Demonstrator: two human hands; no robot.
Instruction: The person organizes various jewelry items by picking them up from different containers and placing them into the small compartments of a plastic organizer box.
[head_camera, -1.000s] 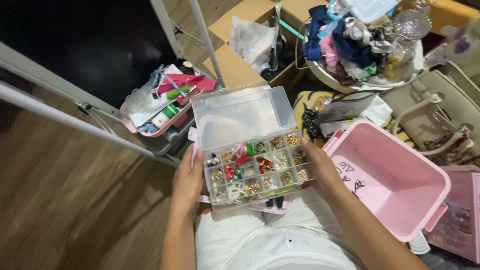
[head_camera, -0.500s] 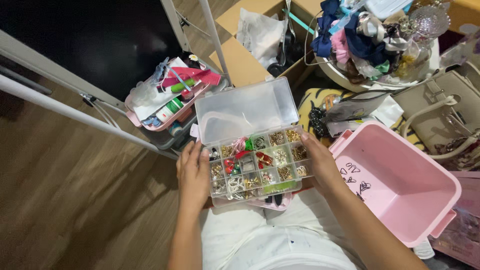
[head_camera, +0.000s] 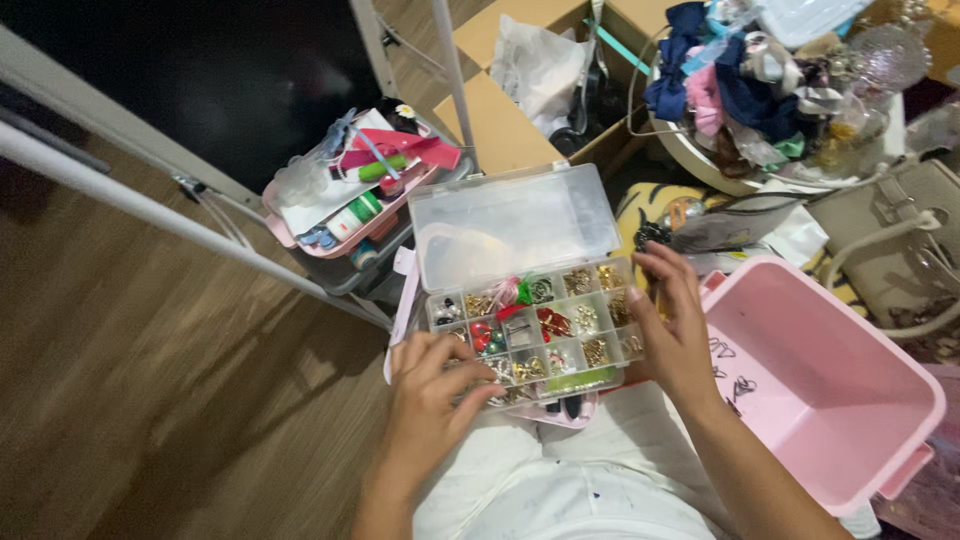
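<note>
— Where do we stand?
— We have the clear plastic organiser box (head_camera: 535, 325) on our lap, lid tipped back. Beside it sits the big pink tub (head_camera: 840, 400), smooth and hollow, and behind it a pink tray (head_camera: 345, 200) of tubes.
— And our hands?
— The left hand (head_camera: 435, 395) lies over the near-left compartments, fingers spread and curled loosely; we can't quite tell whether they pinch anything. The right hand (head_camera: 675, 325) steadies the right edge, fingers open against the wall.
— How should we handle it?
— Keep it level, we'd say. The trinkets (head_camera: 560, 320) are tiny, hard, glinting metal and beads, quick to spill across the thin dividers.
</note>
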